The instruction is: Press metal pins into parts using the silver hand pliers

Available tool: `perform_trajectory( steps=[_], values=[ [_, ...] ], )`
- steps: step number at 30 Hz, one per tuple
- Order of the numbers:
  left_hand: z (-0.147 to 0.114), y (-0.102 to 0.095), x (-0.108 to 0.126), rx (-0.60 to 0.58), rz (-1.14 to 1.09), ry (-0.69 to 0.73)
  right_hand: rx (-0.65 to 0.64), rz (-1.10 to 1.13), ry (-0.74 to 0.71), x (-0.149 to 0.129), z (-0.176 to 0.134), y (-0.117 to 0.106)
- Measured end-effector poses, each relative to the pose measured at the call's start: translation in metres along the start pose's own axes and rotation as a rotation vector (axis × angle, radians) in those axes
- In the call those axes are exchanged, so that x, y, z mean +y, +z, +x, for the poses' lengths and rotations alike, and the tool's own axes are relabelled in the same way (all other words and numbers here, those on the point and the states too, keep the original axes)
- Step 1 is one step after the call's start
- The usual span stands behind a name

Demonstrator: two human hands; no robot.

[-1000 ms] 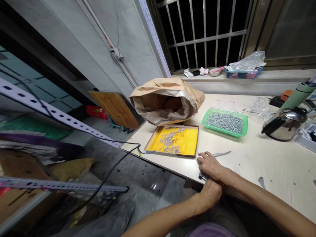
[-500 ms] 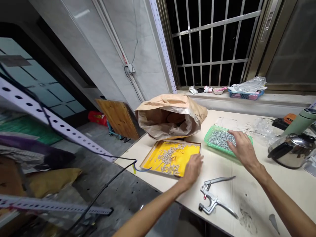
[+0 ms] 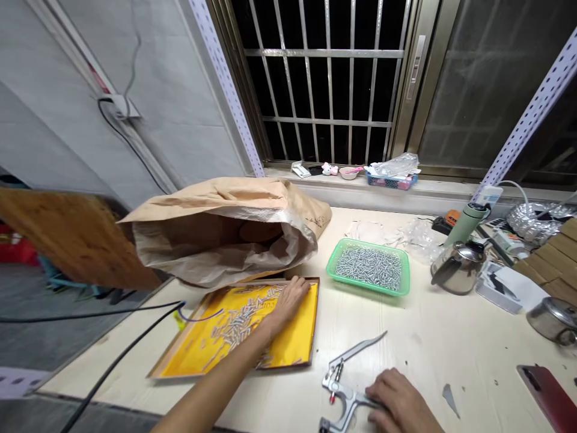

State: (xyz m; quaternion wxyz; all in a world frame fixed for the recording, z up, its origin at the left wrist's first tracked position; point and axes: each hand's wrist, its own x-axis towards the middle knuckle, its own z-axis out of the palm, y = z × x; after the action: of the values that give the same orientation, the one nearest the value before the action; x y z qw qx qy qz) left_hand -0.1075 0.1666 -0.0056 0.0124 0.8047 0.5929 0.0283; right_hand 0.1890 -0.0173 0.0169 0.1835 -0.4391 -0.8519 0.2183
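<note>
My left hand (image 3: pixel 292 297) reaches over the shallow yellow-lined tray (image 3: pixel 295 343), its fingers bent down at the upper right part. Small silvery metal pieces (image 3: pixel 241 322) lie heaped and scattered beside it, partly behind my forearm. What the fingertips hold, if anything, is hidden. My right hand (image 3: pixel 396 400) closes on the lower handle of metal snap pliers (image 3: pixel 347 394), which lie on the table with their jaws toward the near edge. A green plastic basket (image 3: pixel 331 269) full of small metal pieces (image 3: pixel 369 267) stands beyond the pliers.
A large open paper sack (image 3: pixel 234 198) lies behind the tray. To the right are a metal kettle (image 3: pixel 457 270), a green bottle (image 3: pixel 466 224), a white box (image 3: pixel 498 294) and a red phone (image 3: pixel 547 397). A black cable (image 3: pixel 121 355) crosses at left.
The view has swung right and closer. My left hand has moved from the tray's near right corner to its far side. My right hand has left the green basket and taken the pliers' handle.
</note>
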Motion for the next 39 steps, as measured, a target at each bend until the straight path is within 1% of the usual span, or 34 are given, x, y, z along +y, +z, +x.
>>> perform_trajectory(
  steps=[2, 5, 8, 11, 13, 15, 16, 17, 18, 20, 22, 23, 25, 27, 29, 33, 39],
  values=[
    [0.002, -0.004, 0.000, -0.027, 0.011, -0.006, -0.001, -0.065, -0.028, 0.003, -0.011, 0.015],
    [0.006, -0.009, -0.001, -0.045, 0.001, 0.018, 0.095, -0.197, -0.057, 0.010, -0.016, 0.032],
    [0.010, -0.011, -0.001, -0.038, 0.001, 0.032, 0.180, -0.326, -0.070, 0.015, -0.012, 0.042],
    [0.011, -0.021, 0.002, -0.027, -0.024, -0.003, 0.200, -0.404, -0.070, 0.014, -0.008, 0.042],
    [0.004, -0.032, 0.010, 0.020, -0.116, -0.072, 0.175, -0.411, -0.057, 0.009, -0.007, 0.036],
    [-0.013, -0.044, 0.022, 0.065, -0.323, -0.164, 0.126, -0.391, -0.031, 0.002, -0.007, 0.027],
    [-0.024, -0.048, 0.030, 0.058, -0.473, -0.218, 0.092, -0.373, -0.014, -0.001, -0.007, 0.023],
    [-0.038, -0.051, 0.039, 0.006, -0.643, -0.262, 0.051, -0.348, 0.000, -0.004, -0.006, 0.018],
    [-0.053, -0.052, 0.048, -0.071, -0.806, -0.307, 0.014, -0.319, 0.018, -0.006, -0.006, 0.015],
    [-0.084, -0.051, 0.069, -0.253, -1.016, -0.400, -0.032, -0.282, 0.028, -0.007, -0.004, 0.012],
    [-0.112, -0.045, 0.088, -0.399, -1.105, -0.491, -0.037, -0.286, 0.010, -0.007, -0.004, 0.012],
    [-0.123, -0.041, 0.096, -0.447, -1.123, -0.534, -0.031, -0.299, -0.005, -0.006, -0.004, 0.012],
    [-0.138, -0.033, 0.107, -0.503, -1.132, -0.603, -0.015, -0.328, -0.029, -0.006, -0.005, 0.014],
    [-0.144, -0.026, 0.113, -0.519, -1.114, -0.630, -0.011, -0.348, -0.037, -0.005, -0.006, 0.015],
    [-0.145, -0.022, 0.113, -0.527, -1.073, -0.622, -0.013, -0.360, -0.035, -0.005, -0.007, 0.015],
    [-0.142, -0.020, 0.111, -0.570, -0.982, -0.585, -0.006, -0.365, -0.023, -0.005, -0.008, 0.016],
    [-0.138, -0.018, 0.111, -0.658, -0.934, -0.567, -0.033, -0.360, 0.007, -0.008, -0.009, 0.018]
  ],
)
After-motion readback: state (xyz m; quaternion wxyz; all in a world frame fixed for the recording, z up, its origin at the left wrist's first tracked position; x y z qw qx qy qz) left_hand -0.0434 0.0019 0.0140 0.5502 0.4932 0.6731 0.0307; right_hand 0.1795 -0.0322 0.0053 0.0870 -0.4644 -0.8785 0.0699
